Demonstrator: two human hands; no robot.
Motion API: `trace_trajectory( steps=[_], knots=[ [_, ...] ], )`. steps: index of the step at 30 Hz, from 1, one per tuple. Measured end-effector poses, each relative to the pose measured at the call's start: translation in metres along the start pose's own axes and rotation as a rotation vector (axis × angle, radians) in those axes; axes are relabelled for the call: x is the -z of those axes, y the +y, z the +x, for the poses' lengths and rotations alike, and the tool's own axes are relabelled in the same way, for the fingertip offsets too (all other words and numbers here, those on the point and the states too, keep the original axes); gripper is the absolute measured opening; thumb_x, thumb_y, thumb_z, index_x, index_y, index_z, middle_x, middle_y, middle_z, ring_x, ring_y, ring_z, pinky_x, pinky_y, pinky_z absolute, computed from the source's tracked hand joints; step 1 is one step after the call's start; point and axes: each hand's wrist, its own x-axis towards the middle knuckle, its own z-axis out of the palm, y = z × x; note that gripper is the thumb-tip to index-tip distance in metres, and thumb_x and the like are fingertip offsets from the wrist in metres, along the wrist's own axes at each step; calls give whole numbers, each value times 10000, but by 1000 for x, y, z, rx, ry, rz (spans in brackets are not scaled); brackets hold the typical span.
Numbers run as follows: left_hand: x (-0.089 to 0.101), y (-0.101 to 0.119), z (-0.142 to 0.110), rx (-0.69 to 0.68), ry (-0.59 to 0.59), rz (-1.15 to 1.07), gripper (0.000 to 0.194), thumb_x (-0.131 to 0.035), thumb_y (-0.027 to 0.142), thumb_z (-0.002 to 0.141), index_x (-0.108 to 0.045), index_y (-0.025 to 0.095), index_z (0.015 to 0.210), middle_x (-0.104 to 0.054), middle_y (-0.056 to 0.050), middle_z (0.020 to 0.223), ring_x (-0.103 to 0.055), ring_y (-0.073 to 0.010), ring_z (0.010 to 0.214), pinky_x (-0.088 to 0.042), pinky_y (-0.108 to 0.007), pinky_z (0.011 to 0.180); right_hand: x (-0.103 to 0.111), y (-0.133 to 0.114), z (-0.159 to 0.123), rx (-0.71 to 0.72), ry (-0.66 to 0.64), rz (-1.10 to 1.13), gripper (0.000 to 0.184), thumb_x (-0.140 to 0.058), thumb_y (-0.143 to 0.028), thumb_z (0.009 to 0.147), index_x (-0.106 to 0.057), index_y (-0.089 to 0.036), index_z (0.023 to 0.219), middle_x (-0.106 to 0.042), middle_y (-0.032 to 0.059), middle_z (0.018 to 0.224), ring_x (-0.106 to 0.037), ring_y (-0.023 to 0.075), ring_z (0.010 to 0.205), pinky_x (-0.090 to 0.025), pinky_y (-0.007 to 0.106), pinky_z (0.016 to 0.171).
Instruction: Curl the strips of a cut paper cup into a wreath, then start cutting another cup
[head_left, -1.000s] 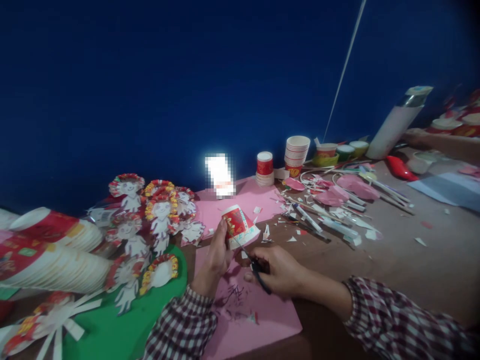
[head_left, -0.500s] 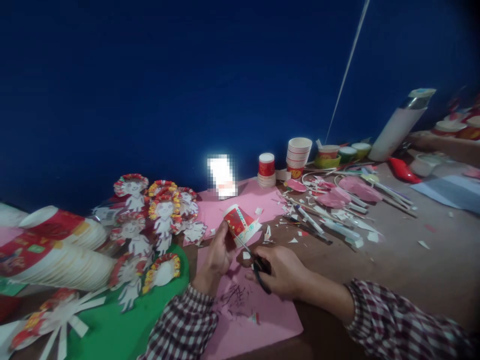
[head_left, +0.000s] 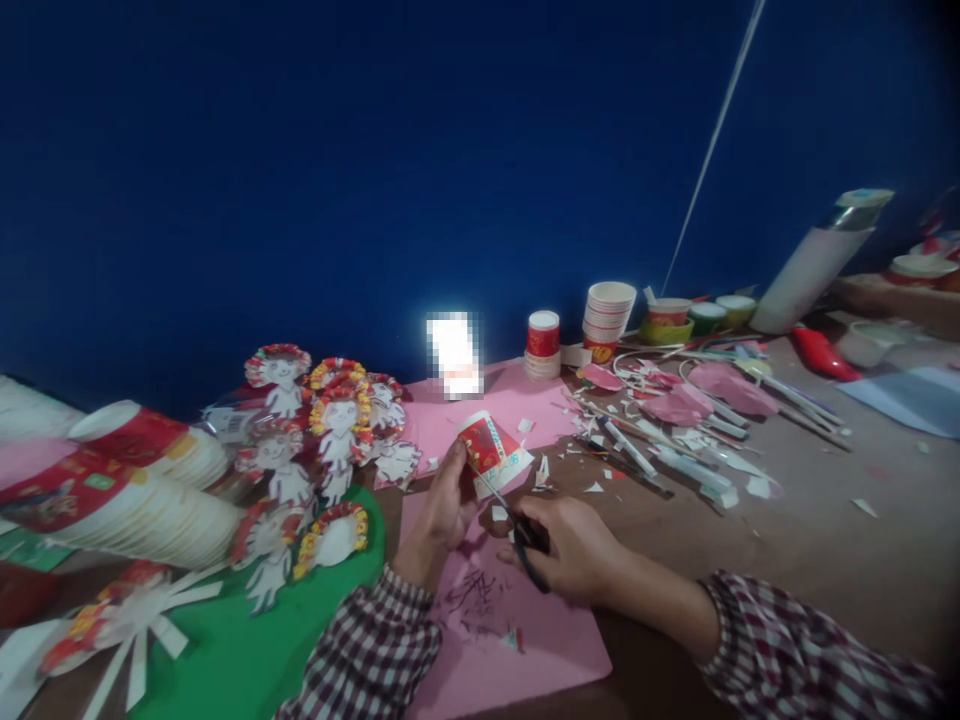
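A red and white paper cup is gripped in my left hand, tilted with its side cut into. My right hand has its fingers through the dark handles of a pair of scissors. The blades point up and left and meet the cup's cut edge; whether they are parted there I cannot make out. Beneath both hands lies a pink sheet bearing dark scribbles and a few scraps. Another pink sheet is just beyond the cup.
Stacked paper cups lie on the left beside cut-paper figures and a green sheet. Upright cups stand along the blue wall. Scraps, pens and a red stapler-like object litter the right. A person's arm shows far right.
The whole view has shifted slightly, so everything appears a little further right. Both hands keep their hold, with cup and scissors in nearly the same position relative to each other.
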Motion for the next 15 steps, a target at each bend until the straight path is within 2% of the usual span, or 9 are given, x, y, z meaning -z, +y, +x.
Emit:
trace_trajectory(
  steps=[9,15],
  knots=[
    [-12,7,-8,-40,11,-6,247,-607,383,802,-649,200,963,-706,-29,938,-649,-199,877,-526,-300,775,2,-2,0,0,-20,-5,230,-569,-421,785,-513,-205,731,-537,-34,611,-395,96,528,-203,224,509],
    [-10,6,-8,-23,15,12,279,-613,404,790,-634,185,962,-701,-34,886,-651,-202,845,-530,-300,734,1,-1,1,5,-38,-5,254,-551,-449,793,-535,-200,747,-559,-12,635,-435,110,542,-223,227,517]
  ],
)
